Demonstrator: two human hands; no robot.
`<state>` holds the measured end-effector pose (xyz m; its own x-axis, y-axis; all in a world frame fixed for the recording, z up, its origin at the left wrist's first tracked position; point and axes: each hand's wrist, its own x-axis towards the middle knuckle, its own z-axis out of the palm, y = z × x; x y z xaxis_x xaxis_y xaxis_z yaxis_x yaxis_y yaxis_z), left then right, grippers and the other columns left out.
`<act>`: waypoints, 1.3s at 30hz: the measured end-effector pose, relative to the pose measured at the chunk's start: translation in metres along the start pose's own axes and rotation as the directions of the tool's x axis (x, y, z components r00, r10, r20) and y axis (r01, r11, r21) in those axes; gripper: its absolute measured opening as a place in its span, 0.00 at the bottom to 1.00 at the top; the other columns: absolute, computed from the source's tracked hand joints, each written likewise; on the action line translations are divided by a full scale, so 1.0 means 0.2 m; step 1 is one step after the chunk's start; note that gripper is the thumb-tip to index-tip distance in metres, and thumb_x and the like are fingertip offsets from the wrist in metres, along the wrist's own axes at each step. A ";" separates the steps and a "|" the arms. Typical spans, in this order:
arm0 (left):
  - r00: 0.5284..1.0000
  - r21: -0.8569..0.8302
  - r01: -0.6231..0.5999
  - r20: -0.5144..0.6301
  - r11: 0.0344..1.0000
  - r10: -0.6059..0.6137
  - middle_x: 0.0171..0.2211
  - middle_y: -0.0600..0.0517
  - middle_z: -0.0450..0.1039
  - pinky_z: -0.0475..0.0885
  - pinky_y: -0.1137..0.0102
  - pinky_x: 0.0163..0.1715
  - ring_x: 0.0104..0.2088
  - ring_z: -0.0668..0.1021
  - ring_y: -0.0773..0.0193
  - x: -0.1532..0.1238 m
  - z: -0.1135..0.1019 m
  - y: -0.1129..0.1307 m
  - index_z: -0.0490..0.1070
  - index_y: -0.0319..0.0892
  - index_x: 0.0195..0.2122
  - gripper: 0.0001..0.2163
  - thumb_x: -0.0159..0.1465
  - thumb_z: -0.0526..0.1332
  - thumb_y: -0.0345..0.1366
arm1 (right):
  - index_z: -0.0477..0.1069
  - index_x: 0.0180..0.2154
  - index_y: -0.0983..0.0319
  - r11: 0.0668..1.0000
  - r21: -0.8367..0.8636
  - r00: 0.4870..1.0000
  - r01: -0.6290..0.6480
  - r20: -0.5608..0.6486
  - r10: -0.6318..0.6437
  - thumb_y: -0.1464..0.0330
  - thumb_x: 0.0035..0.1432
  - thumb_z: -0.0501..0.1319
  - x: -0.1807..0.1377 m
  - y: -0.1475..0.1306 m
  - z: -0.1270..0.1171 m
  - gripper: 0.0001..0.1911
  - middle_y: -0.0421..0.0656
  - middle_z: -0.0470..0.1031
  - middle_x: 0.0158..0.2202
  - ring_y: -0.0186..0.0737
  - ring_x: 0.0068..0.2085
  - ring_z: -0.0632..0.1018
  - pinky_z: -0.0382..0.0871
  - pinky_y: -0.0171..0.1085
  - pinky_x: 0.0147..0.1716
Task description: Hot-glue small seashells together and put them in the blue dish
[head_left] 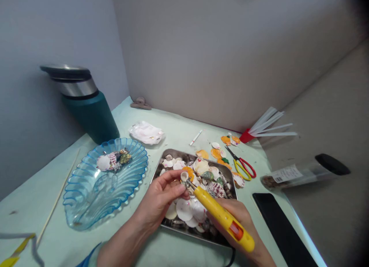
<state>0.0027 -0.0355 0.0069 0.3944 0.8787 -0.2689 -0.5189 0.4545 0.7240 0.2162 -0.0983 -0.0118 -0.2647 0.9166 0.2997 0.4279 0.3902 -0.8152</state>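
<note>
My left hand (163,199) pinches a small pale shell (184,176) between thumb and fingers, just above a metal tray (227,174) filled with several seashells. My right hand (242,224) grips a yellow glue gun (221,217) with an orange trigger; its metal nozzle touches the small shell. Both hands hover over the near half of the tray. A blue glass shell-shaped dish (86,194) lies to the left, holding a few shells (113,160) at its far end.
A teal insulated bottle (86,105) stands back left. Crumpled tissue (146,132), yellow-and-red scissors (243,167), orange shells (219,153), glue sticks (268,126), a clear tube with black cap (302,172), a black phone (279,228) and a wooden skewer (56,199) surround the tray.
</note>
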 end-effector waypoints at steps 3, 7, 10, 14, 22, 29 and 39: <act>1.000 0.014 0.004 -0.004 1.000 -0.004 0.31 0.50 0.75 0.72 0.70 0.32 0.26 0.76 0.68 0.00 0.00 0.00 0.76 0.38 0.41 0.17 0.51 0.72 0.34 | 0.73 0.32 0.61 1.000 -0.013 1.000 0.016 -0.017 -0.016 0.68 0.58 0.63 0.00 0.00 0.00 0.03 0.38 0.72 0.23 0.34 0.23 0.72 0.65 0.31 0.25; 1.000 0.014 0.011 -0.019 1.000 -0.011 0.34 0.50 0.74 0.72 0.70 0.31 0.25 0.75 0.69 0.00 0.00 0.00 0.76 0.38 0.40 0.16 0.50 0.72 0.34 | 0.72 0.31 0.62 0.999 -0.030 0.999 0.016 -0.036 -0.017 0.70 0.59 0.62 0.01 -0.01 0.00 0.04 0.37 0.71 0.23 0.33 0.22 0.71 0.64 0.30 0.24; 1.000 0.010 0.011 -0.021 1.000 -0.011 0.34 0.50 0.74 0.72 0.70 0.30 0.24 0.75 0.70 -0.01 0.01 0.01 0.75 0.37 0.39 0.16 0.50 0.73 0.35 | 0.72 0.31 0.62 0.999 -0.037 1.000 0.008 -0.028 -0.009 0.70 0.58 0.63 0.01 -0.01 0.00 0.02 0.38 0.71 0.23 0.34 0.23 0.72 0.64 0.31 0.25; 1.000 0.013 0.009 -0.023 1.000 -0.009 0.32 0.51 0.74 0.72 0.71 0.29 0.24 0.75 0.70 -0.01 0.01 0.00 0.74 0.37 0.39 0.17 0.50 0.73 0.35 | 0.73 0.31 0.62 0.999 -0.044 1.000 0.000 -0.028 -0.001 0.71 0.58 0.63 0.00 0.00 0.00 0.02 0.37 0.70 0.23 0.33 0.23 0.71 0.63 0.30 0.24; 1.000 -0.027 0.023 0.001 0.999 -0.022 0.32 0.50 0.76 0.74 0.71 0.31 0.26 0.76 0.69 0.00 0.00 0.00 0.75 0.37 0.40 0.15 0.51 0.72 0.34 | 0.73 0.34 0.61 0.999 -0.051 1.000 -0.008 -0.007 0.008 0.70 0.57 0.63 0.00 0.01 0.00 0.01 0.37 0.72 0.25 0.33 0.24 0.72 0.64 0.30 0.26; 0.998 -0.084 0.065 -0.009 0.994 -0.066 0.31 0.49 0.77 0.75 0.72 0.32 0.25 0.77 0.70 0.00 0.00 0.02 0.76 0.35 0.39 0.16 0.49 0.73 0.31 | 0.71 0.32 0.61 0.999 -0.054 1.000 0.005 -0.013 -0.006 0.70 0.58 0.63 0.00 0.01 0.00 0.02 0.36 0.70 0.24 0.32 0.23 0.70 0.62 0.30 0.24; 0.997 -0.074 0.038 -0.062 0.997 -0.043 0.29 0.51 0.76 0.75 0.73 0.26 0.21 0.76 0.70 0.01 0.02 0.01 0.76 0.35 0.35 0.14 0.51 0.72 0.38 | 0.70 0.31 0.61 0.998 -0.059 1.000 0.007 0.005 -0.007 0.71 0.57 0.63 0.01 0.01 0.01 0.03 0.36 0.68 0.23 0.32 0.23 0.68 0.62 0.30 0.24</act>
<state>0.0049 -0.0338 0.0095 0.3685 0.8657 -0.3387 -0.5577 0.4974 0.6645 0.2154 -0.0965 -0.0131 -0.2716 0.9135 0.3028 0.4763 0.4010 -0.7826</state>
